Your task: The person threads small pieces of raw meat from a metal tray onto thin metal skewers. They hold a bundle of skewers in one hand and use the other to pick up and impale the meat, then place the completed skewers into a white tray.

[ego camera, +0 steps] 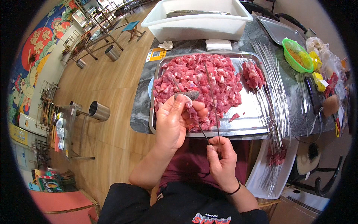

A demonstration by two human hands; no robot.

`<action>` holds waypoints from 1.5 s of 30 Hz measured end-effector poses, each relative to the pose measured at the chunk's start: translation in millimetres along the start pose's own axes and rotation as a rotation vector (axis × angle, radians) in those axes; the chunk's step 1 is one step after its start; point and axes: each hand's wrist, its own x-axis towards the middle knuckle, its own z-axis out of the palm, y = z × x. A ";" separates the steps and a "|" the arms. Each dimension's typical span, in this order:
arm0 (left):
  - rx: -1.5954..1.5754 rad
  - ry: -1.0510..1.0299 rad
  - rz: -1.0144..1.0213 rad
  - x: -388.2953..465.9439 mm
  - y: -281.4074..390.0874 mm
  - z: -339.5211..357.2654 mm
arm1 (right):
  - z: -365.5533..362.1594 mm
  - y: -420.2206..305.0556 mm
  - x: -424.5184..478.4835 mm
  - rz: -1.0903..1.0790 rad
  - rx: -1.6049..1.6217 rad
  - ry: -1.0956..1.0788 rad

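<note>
My left hand [174,120] pinches a small piece of raw meat [192,112] around a thin metal skewer [202,131]. A grey textured cover [191,95] sits over a fingertip of that hand. Lower down, my right hand [222,158] grips the lower end of this skewer together with a second, bare metal skewer [213,102] that points up over the meat. Beneath both, a stainless steel tray [247,110] carries a large heap of cut raw meat [207,74]. Meat-loaded skewers [253,75] lie bunched at the tray's right side, their handles reaching over its front edge.
Bare metal skewers [275,84] lie along the tray's right edge. Behind stands a white plastic bin [195,30] holding more skewers. A green basket [298,56] and plastic bags [321,47] are at the right. Below the tabletop, a white tub [257,175] contains loaded skewers.
</note>
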 end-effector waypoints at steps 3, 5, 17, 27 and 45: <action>-0.269 -0.114 -0.235 2.7 0.0 -3.7 | 4.4 -2.8 -7.5 0.047 0.014 -0.075; -0.475 -0.239 -0.168 0.6 -2.3 -4.2 | 7.9 -9.1 -13.3 0.071 0.024 -0.116; 1.803 -0.478 0.861 113.9 28.7 48.4 | -103.8 -47.1 99.3 -0.203 -0.933 0.344; 1.592 -0.514 0.687 109.3 30.0 38.0 | -88.6 -63.9 39.7 -0.004 -0.596 0.230; 0.110 -0.059 0.136 14.7 26.1 -3.6 | -29.9 -34.7 -0.2 -0.017 -0.193 -0.012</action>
